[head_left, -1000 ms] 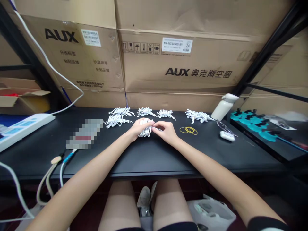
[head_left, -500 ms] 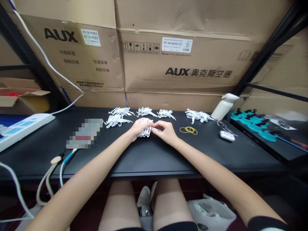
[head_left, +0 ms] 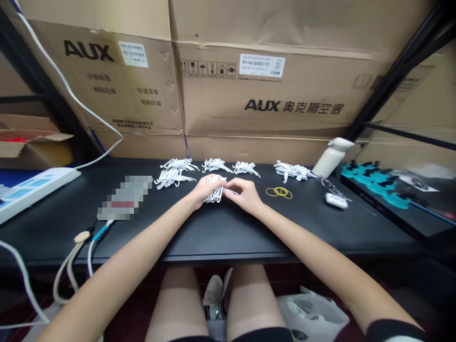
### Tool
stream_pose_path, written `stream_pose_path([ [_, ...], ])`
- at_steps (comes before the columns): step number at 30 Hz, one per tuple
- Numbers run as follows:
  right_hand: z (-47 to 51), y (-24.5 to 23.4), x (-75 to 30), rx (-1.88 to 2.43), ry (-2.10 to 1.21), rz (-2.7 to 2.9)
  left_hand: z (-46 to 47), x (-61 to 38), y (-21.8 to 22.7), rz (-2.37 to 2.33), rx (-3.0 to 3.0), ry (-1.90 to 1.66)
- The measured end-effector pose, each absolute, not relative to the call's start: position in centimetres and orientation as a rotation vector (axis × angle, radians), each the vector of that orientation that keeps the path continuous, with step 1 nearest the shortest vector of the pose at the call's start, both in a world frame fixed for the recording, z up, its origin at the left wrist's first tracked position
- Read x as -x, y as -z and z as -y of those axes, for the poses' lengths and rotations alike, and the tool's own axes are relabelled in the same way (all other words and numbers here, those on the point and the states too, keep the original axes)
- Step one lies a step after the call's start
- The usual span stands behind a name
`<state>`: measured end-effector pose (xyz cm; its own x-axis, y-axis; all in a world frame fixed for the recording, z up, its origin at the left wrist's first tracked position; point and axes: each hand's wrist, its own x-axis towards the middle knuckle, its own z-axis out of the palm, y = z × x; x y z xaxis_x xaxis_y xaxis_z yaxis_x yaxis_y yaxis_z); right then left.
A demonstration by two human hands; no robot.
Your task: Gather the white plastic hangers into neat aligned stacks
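Observation:
My left hand (head_left: 205, 190) is closed around a bundle of white wire hooks (head_left: 213, 192), whose curved ends show side by side below the fingers. On the bundle's right side, my right hand (head_left: 244, 194) pinches a thin white piece, probably one hook, between thumb and forefinger; the fingers partly cover it. Behind the hands lie more heaps of similar white hooks: two at the left (head_left: 174, 178), one in the middle (head_left: 215, 165) and one beside it (head_left: 245, 167). Another heap of hooks (head_left: 292, 171) is farther right. Yellow rubber bands (head_left: 280, 192) rest right of my right hand.
A white bottle (head_left: 332, 157) and a small white case (head_left: 336, 201) stand at the right, near a teal rack (head_left: 379, 184). On the left are a power strip (head_left: 39, 190), a blurred-out device (head_left: 126, 197) and cables. Cardboard boxes (head_left: 213, 114) wall off the back.
Almost nothing differs. Both hands keep their place at the bundle, with the right fingers shifted only slightly; the view has moved a touch.

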<state>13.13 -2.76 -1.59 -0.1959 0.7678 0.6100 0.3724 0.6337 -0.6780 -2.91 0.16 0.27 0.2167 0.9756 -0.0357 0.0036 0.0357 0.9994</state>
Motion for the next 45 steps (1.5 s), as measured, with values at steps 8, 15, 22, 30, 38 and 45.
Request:
stream_pose_path([
  [8,2.74,1.58,-13.20,0.919,-0.460,1.825,-0.12,2.92,-0.27,-1.051,-1.273,-1.006],
  [15,2.83,1.42,-13.27,0.940,-0.466,1.841,-0.12,2.90,-0.26,-1.058,-1.273,-1.001],
  [22,2.93,1.32,-13.28,0.960,-0.464,1.851,-0.04,2.86,-0.31,-1.067,-1.284,-1.002],
  [30,2.98,1.29,-13.23,0.933,-0.455,1.851,-0.01,2.85,-0.36,-1.066,-1.281,-1.004],
  [38,2.81,1.37,-13.28,0.945,-0.449,1.857,0.01,2.82,-0.46,-1.060,-1.269,-1.002],
  [45,2.84,1.18,-13.44,0.939,-0.474,1.849,-0.15,2.91,-0.36,-1.045,-1.247,-1.001],
])
